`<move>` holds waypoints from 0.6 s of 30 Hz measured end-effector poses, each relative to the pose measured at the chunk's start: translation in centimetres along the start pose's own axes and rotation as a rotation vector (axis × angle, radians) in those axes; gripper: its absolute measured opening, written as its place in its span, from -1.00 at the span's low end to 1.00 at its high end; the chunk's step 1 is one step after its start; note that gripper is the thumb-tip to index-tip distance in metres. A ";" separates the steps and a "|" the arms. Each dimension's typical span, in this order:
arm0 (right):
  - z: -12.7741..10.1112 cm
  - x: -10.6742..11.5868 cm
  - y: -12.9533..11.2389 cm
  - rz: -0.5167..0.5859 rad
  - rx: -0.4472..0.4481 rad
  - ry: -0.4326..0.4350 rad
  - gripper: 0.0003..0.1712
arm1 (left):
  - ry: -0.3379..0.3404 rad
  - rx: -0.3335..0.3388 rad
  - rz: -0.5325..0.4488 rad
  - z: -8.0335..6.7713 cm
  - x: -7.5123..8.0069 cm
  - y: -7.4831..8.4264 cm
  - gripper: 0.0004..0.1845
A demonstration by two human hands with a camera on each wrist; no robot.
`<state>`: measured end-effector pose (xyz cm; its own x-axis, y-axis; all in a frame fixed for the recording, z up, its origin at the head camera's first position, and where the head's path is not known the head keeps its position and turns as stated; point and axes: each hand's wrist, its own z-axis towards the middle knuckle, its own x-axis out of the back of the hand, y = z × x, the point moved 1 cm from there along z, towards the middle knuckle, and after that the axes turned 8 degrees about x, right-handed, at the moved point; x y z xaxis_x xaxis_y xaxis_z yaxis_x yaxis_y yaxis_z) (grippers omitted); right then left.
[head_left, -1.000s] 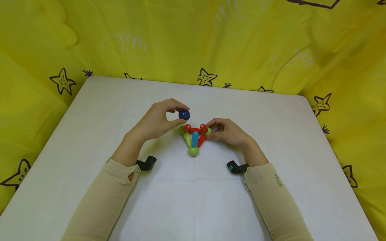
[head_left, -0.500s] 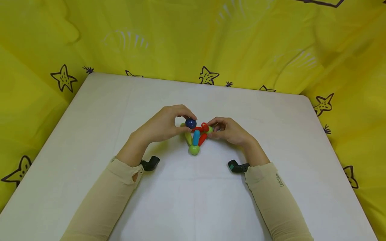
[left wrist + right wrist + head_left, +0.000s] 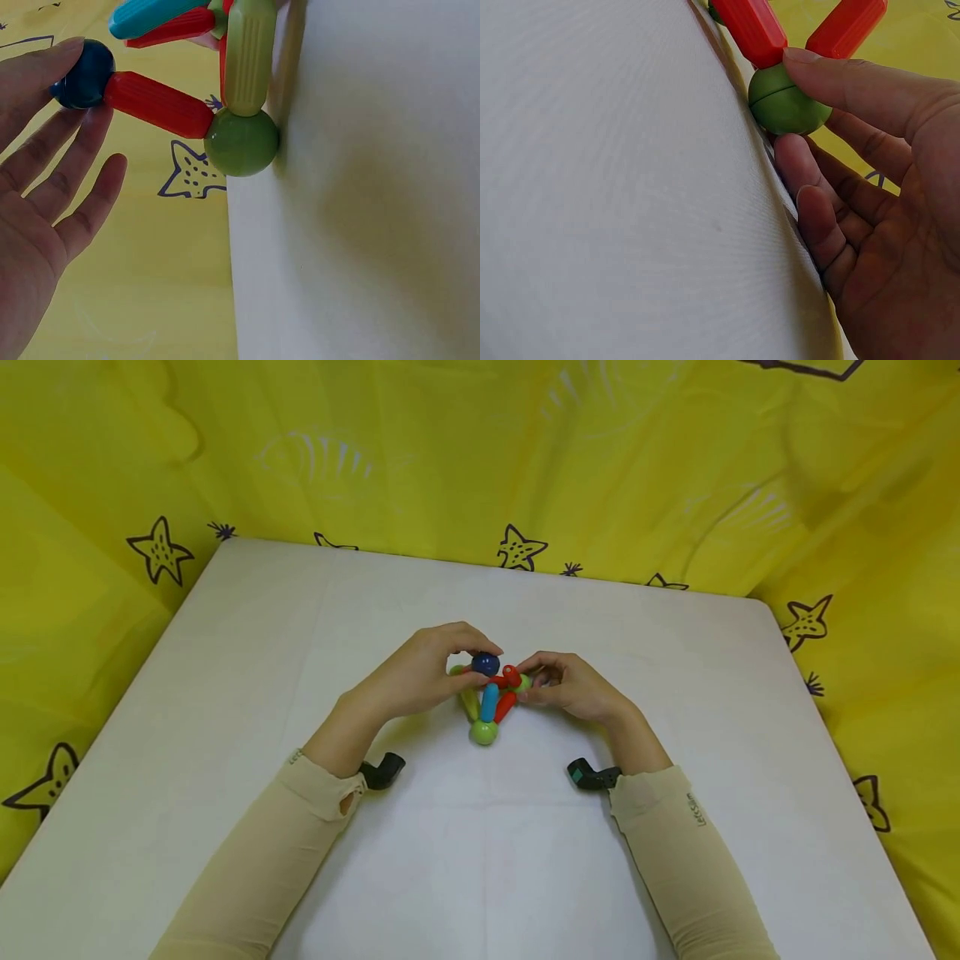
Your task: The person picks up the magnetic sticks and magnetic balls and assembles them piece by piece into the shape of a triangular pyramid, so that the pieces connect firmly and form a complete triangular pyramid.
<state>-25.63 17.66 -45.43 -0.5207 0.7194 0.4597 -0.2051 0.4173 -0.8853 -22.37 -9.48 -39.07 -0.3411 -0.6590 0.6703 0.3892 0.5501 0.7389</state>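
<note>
Capping the stick frame (image 3: 487, 702) mid-desk (image 3: 225, 693), your left hand (image 3: 420, 672) pinches the blue ball (image 3: 485, 663) at its top; your right hand (image 3: 573, 687) pinches a green ball (image 3: 787, 101) (corner joint). Seat it, then release gently.

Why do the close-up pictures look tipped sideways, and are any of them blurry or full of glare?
Head view: even soft light, no glare, faint shadows under the arms on the table. Left wrist view: tipped, the table stands like a wall; left hand and blue ball sharp. Right wrist view: also tipped; the green ball is sharp, the right hand slightly soft near the lens.
</note>
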 end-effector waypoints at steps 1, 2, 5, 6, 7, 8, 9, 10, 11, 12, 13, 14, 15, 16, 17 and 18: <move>0.0 0.0 0.0 -0.003 0.001 -0.001 -0.64 | -0.005 -0.005 0.001 0.0 -0.1 0.0 -0.60; -0.1 0.0 0.0 -0.006 0.002 -0.001 -0.64 | -0.009 -0.011 0.001 0.1 -0.3 0.1 -0.60; -0.1 0.0 0.1 -0.012 0.003 -0.004 -0.66 | -0.022 -0.028 -0.004 0.2 -0.6 0.1 -0.62; -0.1 0.0 0.1 -0.012 0.004 -0.005 -0.66 | -0.029 -0.031 -0.005 0.2 -0.6 0.1 -0.63; -0.1 0.1 0.1 -0.012 0.007 -0.006 -0.66 | -0.035 -0.036 -0.006 0.2 -0.7 0.1 -0.63; -0.1 0.1 0.1 -0.010 0.009 -0.006 -0.66 | -0.040 -0.041 -0.004 0.3 -0.8 0.1 -0.63; -0.1 0.1 0.1 -0.009 0.011 -0.006 -0.66 | -0.046 -0.043 -0.002 0.3 -0.8 0.2 -0.64; -0.1 0.1 0.1 -0.008 0.014 -0.007 -0.66 | -0.050 -0.046 0.002 0.3 -0.9 0.2 -0.64; 0.0 0.1 0.2 -0.006 0.016 -0.008 -0.65 | -0.052 -0.048 0.007 0.3 -0.9 0.2 -0.64; 0.0 0.1 0.2 -0.005 0.021 -0.008 -0.65 | -0.054 -0.049 0.013 0.3 -0.9 0.3 -0.64; 0.0 0.1 0.2 -0.004 0.023 -0.008 -0.65 | -0.053 -0.051 0.016 0.2 -0.9 0.3 -0.64; 0.0 0.1 0.2 -0.001 0.025 -0.010 -0.65 | -0.053 -0.049 0.018 0.2 -0.9 0.3 -0.64; 0.0 0.2 0.3 0.002 0.025 -0.012 -0.65 | -0.051 -0.049 0.020 0.2 -0.9 0.3 -0.64; 0.1 0.1 0.3 0.005 0.028 -0.015 -0.64 | -0.050 -0.049 0.023 0.2 -1.0 0.3 -0.64; 0.0 0.1 0.3 0.008 0.029 -0.017 -0.64 | -0.050 -0.048 0.023 0.2 -1.0 0.3 -0.65; 0.0 0.1 0.3 0.012 0.030 -0.021 -0.63 | -0.050 -0.046 0.023 0.2 -1.0 0.3 -0.65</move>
<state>-25.80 17.89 -45.67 -0.5402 0.7126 0.4477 -0.2231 0.3916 -0.8926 -22.07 -8.60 -39.48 -0.3735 -0.6194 0.6905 0.4363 0.5396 0.7201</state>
